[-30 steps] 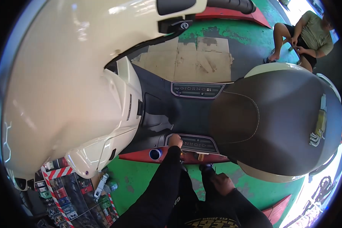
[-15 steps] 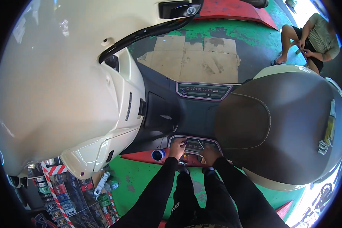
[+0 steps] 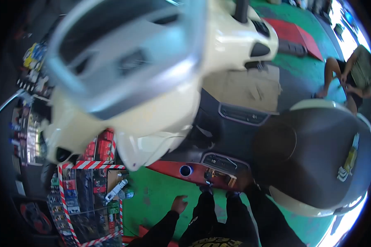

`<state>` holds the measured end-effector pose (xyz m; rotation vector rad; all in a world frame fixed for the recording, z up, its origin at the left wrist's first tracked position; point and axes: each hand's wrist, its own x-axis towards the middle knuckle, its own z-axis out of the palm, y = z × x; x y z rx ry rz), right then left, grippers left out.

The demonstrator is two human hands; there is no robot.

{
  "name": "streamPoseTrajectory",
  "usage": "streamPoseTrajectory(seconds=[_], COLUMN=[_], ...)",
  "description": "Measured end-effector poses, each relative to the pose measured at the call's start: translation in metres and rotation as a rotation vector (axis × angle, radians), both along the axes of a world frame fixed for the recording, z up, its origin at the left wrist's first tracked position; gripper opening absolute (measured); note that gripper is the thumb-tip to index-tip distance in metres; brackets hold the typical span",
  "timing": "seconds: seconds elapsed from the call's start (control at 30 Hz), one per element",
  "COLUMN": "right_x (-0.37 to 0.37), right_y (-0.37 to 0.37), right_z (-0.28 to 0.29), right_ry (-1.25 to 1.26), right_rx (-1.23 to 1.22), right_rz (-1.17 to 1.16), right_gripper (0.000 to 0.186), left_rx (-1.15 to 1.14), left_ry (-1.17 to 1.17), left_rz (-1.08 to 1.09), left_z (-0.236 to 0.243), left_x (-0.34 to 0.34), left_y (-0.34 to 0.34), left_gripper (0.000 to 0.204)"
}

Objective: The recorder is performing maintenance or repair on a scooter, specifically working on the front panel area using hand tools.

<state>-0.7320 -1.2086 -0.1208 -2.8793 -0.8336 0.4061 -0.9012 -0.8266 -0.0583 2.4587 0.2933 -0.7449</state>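
Note:
A cream scooter [image 3: 160, 131] with a brown seat [image 3: 313, 152] stands in front of me. On its near footboard plate [image 3: 210, 159] lies a thin bent metal rod, seemingly a hex key [image 3: 231, 162]. The matching plate [image 3: 243, 114] sits on the far side. My left hand [image 3: 179, 203] hovers low over the green floor, left of my legs, holding nothing visible, its fingers apart. Beside the seat's front edge and the near plate's right end is my right hand [image 3: 245, 180]; shade and blur hide its fingers.
A red platform [image 3: 165, 168] under the scooter carries a round blue-rimmed tub [image 3: 186, 170] and small parts. A hex key set [image 3: 349, 160] in a yellow holder rests on the seat. A tool case [image 3: 86, 193] edged in red-white tape stands left. Another person [image 3: 354, 74] sits far right.
The view has swung left, bringing the handlebar area into sight. My left hand has left the near plate and dropped leftward; my right hand has shifted to the plate's right end.

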Motion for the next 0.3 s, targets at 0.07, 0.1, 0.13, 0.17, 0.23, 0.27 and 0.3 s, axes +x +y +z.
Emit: streamPoseTrajectory(seconds=[0.07,0.1,0.13,0.17,0.23,0.27,0.3], right_x=[-0.027,-0.044,-0.060,-0.076,-0.110,-0.109,-0.099], right_y=[-0.003,-0.010,-0.018,-0.025,-0.050,-0.059,-0.062], right_z=[0.018,0.021,0.016,0.011,-0.012,-0.012,-0.016], right_ry=[0.114,0.174,0.114,0.055,0.167,0.155,0.127], right_rx=[0.086,0.116,0.153,0.193,0.118,0.160,0.157], right_rz=[-0.065,-0.106,-0.119,-0.130,-0.126,-0.054,-0.038], right_gripper=[0.024,0.027,0.028,0.029,0.029,0.030,0.030], left_rx=[0.058,0.111,0.115,0.132,0.128,0.112,0.093], left_ry=[-0.132,-0.055,-0.086,-0.062,-0.065,-0.048,-0.030], left_rz=[0.021,0.067,0.092,0.125,0.173,0.235,0.294], left_z=[0.014,0.026,0.032,0.038,0.048,0.055,0.061], left_x=[-0.042,-0.049,-0.054,-0.058,-0.057,-0.055,-0.052], left_y=[0.020,0.019,0.022,0.026,0.025,0.026,0.026], left_gripper=[0.044,0.045,0.045,0.047,0.050,0.051,0.053])
